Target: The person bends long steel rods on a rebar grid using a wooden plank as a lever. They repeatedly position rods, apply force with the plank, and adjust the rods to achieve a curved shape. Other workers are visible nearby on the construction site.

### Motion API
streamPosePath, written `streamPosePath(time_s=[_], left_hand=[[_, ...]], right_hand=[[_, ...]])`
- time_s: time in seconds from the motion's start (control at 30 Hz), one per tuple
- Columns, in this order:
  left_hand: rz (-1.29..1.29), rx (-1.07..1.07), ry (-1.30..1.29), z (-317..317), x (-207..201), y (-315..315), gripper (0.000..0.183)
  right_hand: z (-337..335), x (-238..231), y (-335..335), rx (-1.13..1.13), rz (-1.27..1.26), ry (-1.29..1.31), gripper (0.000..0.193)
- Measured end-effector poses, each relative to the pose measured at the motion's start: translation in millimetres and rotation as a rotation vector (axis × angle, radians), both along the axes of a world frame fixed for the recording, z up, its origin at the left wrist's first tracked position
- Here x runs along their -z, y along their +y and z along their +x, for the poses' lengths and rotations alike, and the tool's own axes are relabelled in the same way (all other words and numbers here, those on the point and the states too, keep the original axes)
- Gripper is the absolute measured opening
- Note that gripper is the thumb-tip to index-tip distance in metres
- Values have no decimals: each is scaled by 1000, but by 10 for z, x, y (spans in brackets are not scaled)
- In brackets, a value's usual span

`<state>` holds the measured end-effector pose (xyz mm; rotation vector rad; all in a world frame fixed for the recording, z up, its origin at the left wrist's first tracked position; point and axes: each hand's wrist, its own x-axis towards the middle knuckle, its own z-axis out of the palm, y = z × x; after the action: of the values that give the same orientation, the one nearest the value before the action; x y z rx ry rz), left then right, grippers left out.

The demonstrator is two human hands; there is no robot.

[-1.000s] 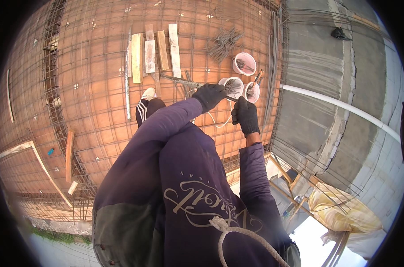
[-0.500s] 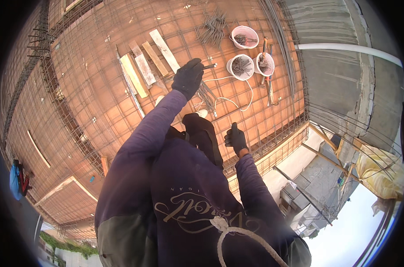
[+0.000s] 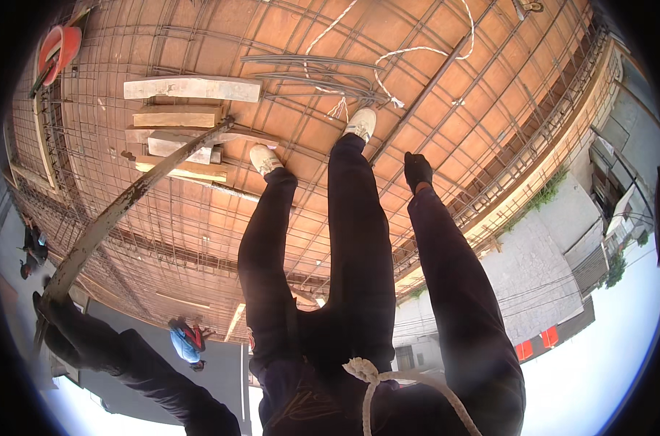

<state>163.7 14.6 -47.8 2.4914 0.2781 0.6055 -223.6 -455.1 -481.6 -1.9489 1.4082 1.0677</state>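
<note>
My gloved left hand (image 3: 52, 309), far out at the lower left, is closed around the near end of a long worn pole (image 3: 137, 182) with a flaking surface. The pole slants away, and its far end is over several short boards (image 3: 188, 89) on the rebar mesh. My gloved right hand (image 3: 418, 170) hangs low over the mesh to the right of my legs. Its fingers are curled into a fist, with nothing visible in them. My shoes (image 3: 361, 123) stand on the mesh beside the boards.
Rebar mesh (image 3: 424, 80) covers the brown panels underfoot. Loose thin rods (image 3: 315, 73) and a white rope (image 3: 410, 51) lie ahead. A red container (image 3: 59, 54) is at the far left. Another person (image 3: 188, 340) is at the lower left; a wooden edge board (image 3: 519, 196) runs along the right.
My left hand has moved from ahead of me, where it held a short dark tool, to the far left, now on the pole. My view has shifted; the buckets are out of sight.
</note>
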Motion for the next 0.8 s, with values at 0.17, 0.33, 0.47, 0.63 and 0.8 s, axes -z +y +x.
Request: streamPosePath(time_s=[0.17, 0.33, 0.47, 0.63, 0.8], left_hand=[[663, -34, 297, 227, -65, -53, 41], [658, 59, 252, 144, -32, -138, 42], [55, -56, 81, -18, -20, -250, 40], [-115, 30, 68, -219, -97, -281, 33], [40, 300, 67, -371, -192, -316, 27]], right_hand=[[122, 1624, -115, 111, -51, -14, 66], [25, 1745, -6, 190, -99, -40, 47], [-535, 689, 446, 240, -1, 34, 42], [-1090, -1585, 969, 418, 165, -26, 26], [-616, -4147, 880, 36, -93, -168, 29]])
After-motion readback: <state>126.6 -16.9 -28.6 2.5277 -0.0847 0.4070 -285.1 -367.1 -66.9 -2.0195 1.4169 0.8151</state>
